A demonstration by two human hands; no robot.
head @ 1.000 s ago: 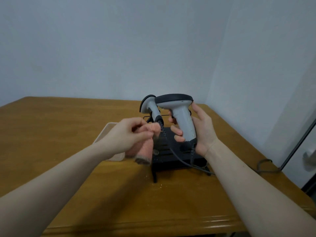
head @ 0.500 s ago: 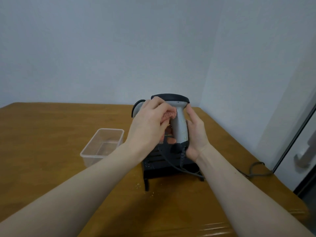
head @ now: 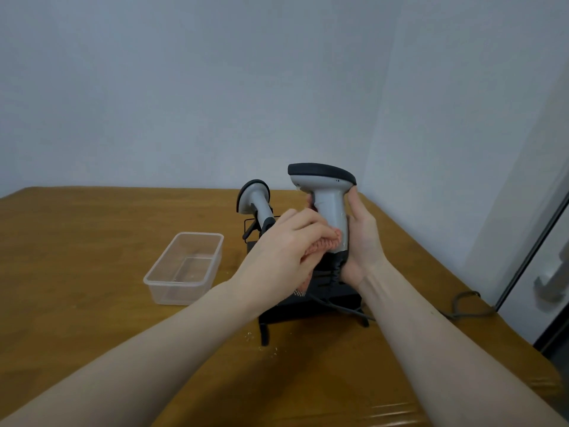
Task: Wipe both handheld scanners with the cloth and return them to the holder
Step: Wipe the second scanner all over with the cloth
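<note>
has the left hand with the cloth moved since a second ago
Yes. The left hand with the cloth moved right, from near the scanner in the holder onto the held scanner handle.

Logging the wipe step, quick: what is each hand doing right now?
Left hand: grips the pink cloth, pressing it on the scanner.
Right hand: holds that scanner's handle.

No readable text anywhere (scanners included).
</note>
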